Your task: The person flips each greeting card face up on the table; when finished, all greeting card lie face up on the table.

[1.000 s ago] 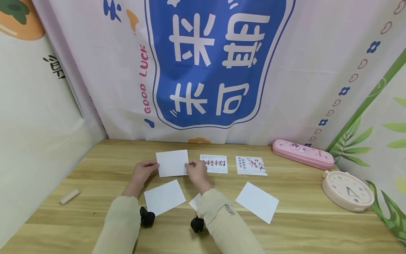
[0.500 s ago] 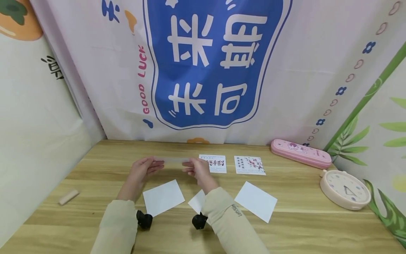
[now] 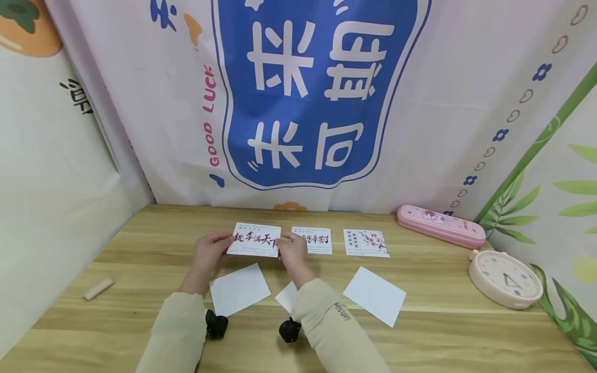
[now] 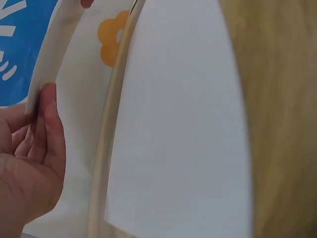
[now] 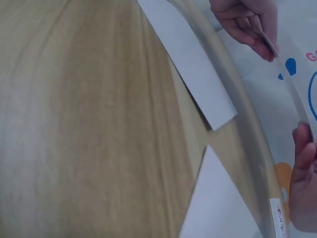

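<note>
Between my two hands a white greeting card (image 3: 254, 240) with dark red Chinese lettering is held up, its printed side toward the head camera. My left hand (image 3: 209, 255) pinches its left edge, thumb in front and fingers behind. The right edge is pinched by my right hand (image 3: 294, 255). Just right of it, partly covered by the right hand, lies another lettered card (image 3: 319, 241). Farther right is a card with plum blossoms (image 3: 368, 243). Nearer me lie blank-faced white cards: one at left (image 3: 240, 289), one at right (image 3: 375, 296), and a middle one (image 3: 286, 297) mostly hidden by my right sleeve.
A pink pencil case (image 3: 440, 226) lies at the back right, with a round cream clock (image 3: 506, 280) in front of it. At the left is a small beige block (image 3: 98, 289). A printed cloth (image 3: 186, 155) hangs behind the wooden table (image 3: 420, 347).
Both hands have turned the held card over: its blank white side faced the head camera, then it was edge-on, and now the lettered side shows. The cards on the table stay put.
</note>
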Demonstrator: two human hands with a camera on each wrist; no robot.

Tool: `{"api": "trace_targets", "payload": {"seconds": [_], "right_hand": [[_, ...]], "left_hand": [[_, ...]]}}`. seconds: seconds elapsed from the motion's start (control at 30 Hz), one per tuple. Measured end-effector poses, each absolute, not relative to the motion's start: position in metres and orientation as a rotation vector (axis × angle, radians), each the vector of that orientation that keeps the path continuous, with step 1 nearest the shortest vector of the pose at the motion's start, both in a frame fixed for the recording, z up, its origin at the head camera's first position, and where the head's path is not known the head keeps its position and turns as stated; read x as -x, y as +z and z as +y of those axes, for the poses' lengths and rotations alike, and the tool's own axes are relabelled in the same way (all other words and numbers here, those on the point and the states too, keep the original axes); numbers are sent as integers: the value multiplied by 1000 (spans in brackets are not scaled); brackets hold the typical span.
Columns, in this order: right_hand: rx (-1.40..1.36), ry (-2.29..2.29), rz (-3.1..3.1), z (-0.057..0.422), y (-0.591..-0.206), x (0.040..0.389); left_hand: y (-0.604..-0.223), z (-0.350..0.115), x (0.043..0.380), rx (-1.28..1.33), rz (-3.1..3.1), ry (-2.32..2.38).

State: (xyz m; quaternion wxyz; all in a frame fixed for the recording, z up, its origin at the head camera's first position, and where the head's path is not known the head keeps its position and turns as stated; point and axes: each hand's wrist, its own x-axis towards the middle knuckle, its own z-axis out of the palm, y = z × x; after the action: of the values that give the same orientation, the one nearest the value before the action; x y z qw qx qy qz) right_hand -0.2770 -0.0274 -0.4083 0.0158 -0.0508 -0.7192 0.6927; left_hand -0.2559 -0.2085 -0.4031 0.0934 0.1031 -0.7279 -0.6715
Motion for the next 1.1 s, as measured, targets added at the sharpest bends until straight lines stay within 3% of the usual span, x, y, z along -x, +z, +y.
{"api": "trace_targets", "payload": {"seconds": [0.6, 1.1], "right_hand": [[-478, 2093, -2708, -18, -412, 286], [-318, 1783, -2732, -27, -424, 290]], "left_hand": [[-404, -218, 256, -95, -2643, -1664], [-414, -219, 270, -138, -2799, -1416]]}}
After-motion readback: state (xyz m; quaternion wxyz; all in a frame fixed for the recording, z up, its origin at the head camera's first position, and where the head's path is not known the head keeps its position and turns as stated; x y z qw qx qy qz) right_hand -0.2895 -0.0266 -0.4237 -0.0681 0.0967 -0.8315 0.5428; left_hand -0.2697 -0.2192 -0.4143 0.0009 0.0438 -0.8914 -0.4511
